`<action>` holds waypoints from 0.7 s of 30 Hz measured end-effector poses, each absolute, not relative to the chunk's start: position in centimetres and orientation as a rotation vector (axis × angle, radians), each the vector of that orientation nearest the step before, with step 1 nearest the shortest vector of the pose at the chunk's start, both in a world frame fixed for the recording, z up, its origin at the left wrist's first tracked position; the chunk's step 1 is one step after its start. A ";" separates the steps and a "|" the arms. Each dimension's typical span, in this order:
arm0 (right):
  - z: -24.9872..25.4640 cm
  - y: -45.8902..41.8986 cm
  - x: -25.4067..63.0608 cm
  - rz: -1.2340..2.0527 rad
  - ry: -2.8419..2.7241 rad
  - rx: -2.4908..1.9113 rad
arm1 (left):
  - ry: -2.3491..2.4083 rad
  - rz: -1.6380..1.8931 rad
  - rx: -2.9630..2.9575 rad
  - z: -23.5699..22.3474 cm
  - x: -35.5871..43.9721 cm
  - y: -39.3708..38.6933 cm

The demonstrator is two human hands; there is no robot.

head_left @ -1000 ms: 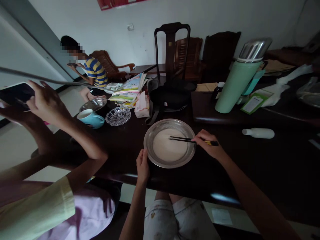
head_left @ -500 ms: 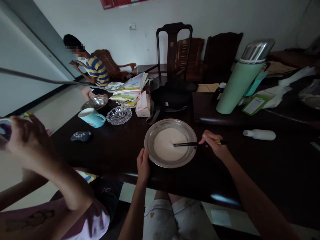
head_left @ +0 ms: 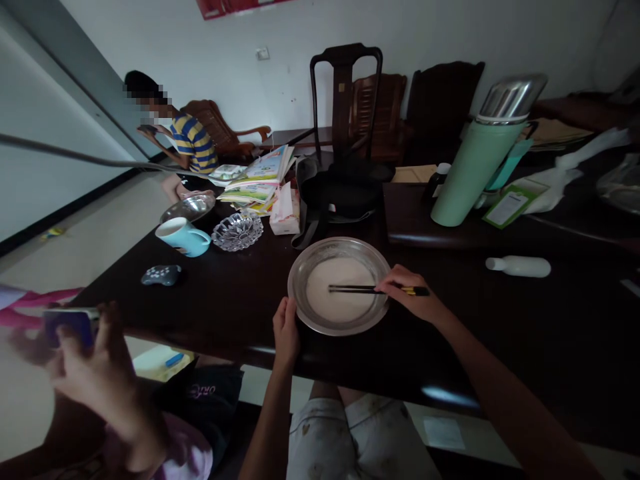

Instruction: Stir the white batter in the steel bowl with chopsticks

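Observation:
A wide metal bowl (head_left: 301,311) stands on the dark table, with a creamy white batter (head_left: 340,305) in it. My left hand (head_left: 286,328) grips the bowl's rim at its near left side. In my right hand (head_left: 407,288), above the bowl's right edge, is a pair of black chopsticks (head_left: 353,289) with gold bands toward the back end. Their tips dip into the batter left of its middle, slightly apart from each other.
Left of the bowl are a glass dish (head_left: 238,232), blue mug (head_left: 184,237) and game controller (head_left: 161,275). A green thermos (head_left: 479,167) and white bottle (head_left: 519,267) are to the right. Another person's hands (head_left: 85,360) hold a phone at lower left; someone sits behind.
My right hand and the chopsticks have moved left through the batter. My left hand stays on the rim. The neighbour's hands with the phone have come down and right.

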State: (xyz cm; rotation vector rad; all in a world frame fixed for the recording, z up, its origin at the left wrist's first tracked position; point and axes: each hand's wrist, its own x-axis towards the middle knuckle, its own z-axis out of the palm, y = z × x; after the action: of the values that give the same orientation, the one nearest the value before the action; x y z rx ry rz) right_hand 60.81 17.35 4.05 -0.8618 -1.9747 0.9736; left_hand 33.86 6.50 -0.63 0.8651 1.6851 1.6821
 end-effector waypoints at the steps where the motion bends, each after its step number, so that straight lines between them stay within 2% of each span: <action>1: 4.1 17.4 60.7 0.933 -1.982 -0.870 | 1.686 1.686 0.861 -0.7 33.9 6.5; 6: 4.3 17.3 61.3 0.966 -1.760 -0.961 | 1.694 1.676 0.883 -0.4 34.0 6.4; 8: 4.5 17.2 61.2 1.011 -1.840 -0.911 | 1.694 1.677 0.882 -0.3 34.0 6.4; 13: 4.5 17.4 60.9 0.879 -1.916 -0.925 | 1.713 1.689 0.877 -0.5 33.9 6.5; 17: 4.2 17.5 61.4 0.992 -1.723 -0.962 | 1.747 1.700 0.872 -0.5 33.8 6.4; 21: 4.3 17.3 60.8 0.969 -1.963 -0.848 | 1.793 1.684 0.867 -0.4 33.7 6.4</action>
State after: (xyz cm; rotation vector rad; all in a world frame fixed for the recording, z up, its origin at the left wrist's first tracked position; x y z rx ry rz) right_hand 60.83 17.32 4.27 -0.8478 -1.9632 0.9694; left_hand 33.68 6.40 -0.42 0.8669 1.7932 1.6844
